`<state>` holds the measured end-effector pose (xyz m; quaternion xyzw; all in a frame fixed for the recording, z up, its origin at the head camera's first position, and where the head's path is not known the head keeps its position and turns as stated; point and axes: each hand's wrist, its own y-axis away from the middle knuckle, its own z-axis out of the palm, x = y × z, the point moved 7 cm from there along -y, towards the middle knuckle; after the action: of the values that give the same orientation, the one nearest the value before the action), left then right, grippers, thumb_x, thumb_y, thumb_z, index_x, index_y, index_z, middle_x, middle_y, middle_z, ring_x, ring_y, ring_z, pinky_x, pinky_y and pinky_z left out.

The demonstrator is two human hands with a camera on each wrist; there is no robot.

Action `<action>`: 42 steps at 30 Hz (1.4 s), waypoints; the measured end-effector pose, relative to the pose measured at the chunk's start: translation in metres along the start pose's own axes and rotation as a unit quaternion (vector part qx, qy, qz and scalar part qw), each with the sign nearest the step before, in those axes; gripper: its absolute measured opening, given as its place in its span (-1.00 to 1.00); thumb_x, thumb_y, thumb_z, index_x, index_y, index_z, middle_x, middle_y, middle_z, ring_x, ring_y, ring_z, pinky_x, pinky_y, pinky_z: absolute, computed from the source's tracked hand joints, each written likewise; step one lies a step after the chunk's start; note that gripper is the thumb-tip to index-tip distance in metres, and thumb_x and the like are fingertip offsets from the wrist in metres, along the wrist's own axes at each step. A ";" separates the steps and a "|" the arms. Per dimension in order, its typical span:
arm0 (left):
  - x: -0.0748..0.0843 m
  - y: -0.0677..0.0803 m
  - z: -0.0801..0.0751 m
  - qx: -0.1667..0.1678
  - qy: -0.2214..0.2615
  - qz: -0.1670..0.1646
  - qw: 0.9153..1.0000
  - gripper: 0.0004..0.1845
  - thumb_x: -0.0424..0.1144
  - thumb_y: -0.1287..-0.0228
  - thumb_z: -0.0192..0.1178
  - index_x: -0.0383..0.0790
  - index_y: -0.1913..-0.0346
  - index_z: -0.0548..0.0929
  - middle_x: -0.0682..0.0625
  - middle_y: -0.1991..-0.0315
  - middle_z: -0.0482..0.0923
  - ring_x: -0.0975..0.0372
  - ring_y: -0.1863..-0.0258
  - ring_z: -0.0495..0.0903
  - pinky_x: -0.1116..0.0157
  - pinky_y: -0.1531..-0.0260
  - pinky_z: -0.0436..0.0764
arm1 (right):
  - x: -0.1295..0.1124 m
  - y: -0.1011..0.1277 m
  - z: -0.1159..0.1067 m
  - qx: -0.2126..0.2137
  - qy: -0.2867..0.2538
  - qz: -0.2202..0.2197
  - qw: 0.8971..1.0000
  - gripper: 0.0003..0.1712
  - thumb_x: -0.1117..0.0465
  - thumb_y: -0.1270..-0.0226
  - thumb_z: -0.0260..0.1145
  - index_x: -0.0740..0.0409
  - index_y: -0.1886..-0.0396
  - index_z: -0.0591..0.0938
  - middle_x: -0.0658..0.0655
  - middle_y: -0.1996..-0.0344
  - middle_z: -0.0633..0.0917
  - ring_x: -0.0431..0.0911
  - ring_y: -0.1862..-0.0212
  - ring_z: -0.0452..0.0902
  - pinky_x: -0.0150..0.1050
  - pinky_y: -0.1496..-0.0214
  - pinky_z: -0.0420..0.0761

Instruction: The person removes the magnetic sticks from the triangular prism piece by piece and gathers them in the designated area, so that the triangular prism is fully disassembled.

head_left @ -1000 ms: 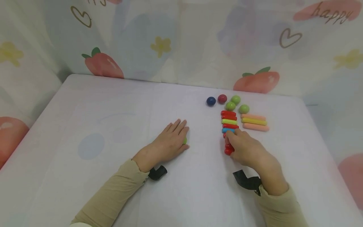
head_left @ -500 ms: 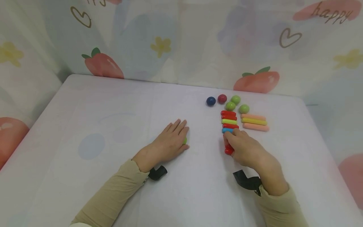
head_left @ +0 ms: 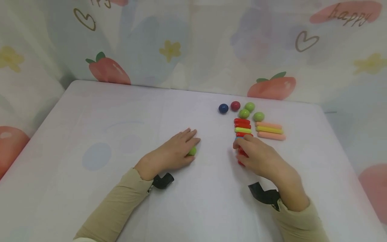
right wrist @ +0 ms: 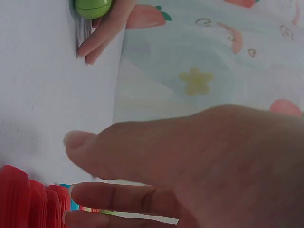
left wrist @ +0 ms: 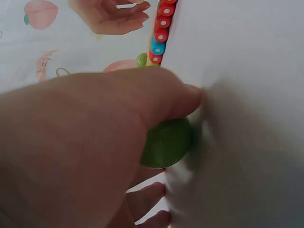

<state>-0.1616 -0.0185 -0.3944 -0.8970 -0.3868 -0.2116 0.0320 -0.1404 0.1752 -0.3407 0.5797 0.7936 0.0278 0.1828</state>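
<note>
**Hands on ball and sticks**

Left fingers (head_left: 188, 136) curl over a green ball (head_left: 192, 151), pinning it on the table (head_left: 121, 134) — the left hand (head_left: 172, 153) covers most of it. Right fingers (head_left: 242, 143), close together, grip the near end of a row of sticks (head_left: 243, 129) — mostly red, one yellow, one blue; the right hand (head_left: 261, 158) hides the near ones. Beyond lie five balls (head_left: 244, 113), and three more sticks (head_left: 269, 131) just right of the row.
</note>
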 end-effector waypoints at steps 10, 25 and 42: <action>-0.011 0.009 -0.022 0.102 0.040 0.016 0.994 -0.73 -0.32 -0.27 0.34 -0.05 -0.02 0.70 -0.07 0.09 0.46 0.12 0.11 0.40 0.29 0.13 0.53 | -0.011 -0.001 -0.001 0.020 -0.028 -0.037 0.999 -0.78 0.26 -0.28 0.39 0.10 0.08 0.64 0.07 0.27 0.60 -0.12 0.25 0.52 -0.25 0.24 0.65; 0.009 -0.005 -0.023 0.103 0.118 0.033 0.987 -0.29 -0.17 -0.25 0.38 -0.30 -0.39 0.36 -0.01 0.01 0.63 0.24 0.06 0.62 0.27 -0.04 0.61 | -0.044 -0.015 0.011 0.076 -0.110 -0.172 0.976 -0.59 0.37 -0.23 0.42 0.13 -0.08 0.60 0.12 0.04 0.63 -0.10 0.08 0.60 -0.19 0.05 0.72; 0.015 -0.009 -0.016 0.092 0.197 0.047 0.975 -0.26 -0.18 -0.25 0.37 -0.41 -0.40 0.33 -0.07 0.08 0.69 0.23 0.14 0.67 0.38 0.12 0.66 | -0.056 -0.018 0.018 0.103 -0.138 -0.240 0.955 -0.46 0.43 -0.15 0.46 0.12 -0.15 0.59 0.09 -0.02 0.58 -0.13 0.09 0.62 -0.19 0.06 0.73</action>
<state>-0.1647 -0.0054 -0.3751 -0.8477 -0.3485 -0.3460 0.2003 -0.1363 0.1145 -0.3474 0.3856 0.8751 -0.1793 0.2310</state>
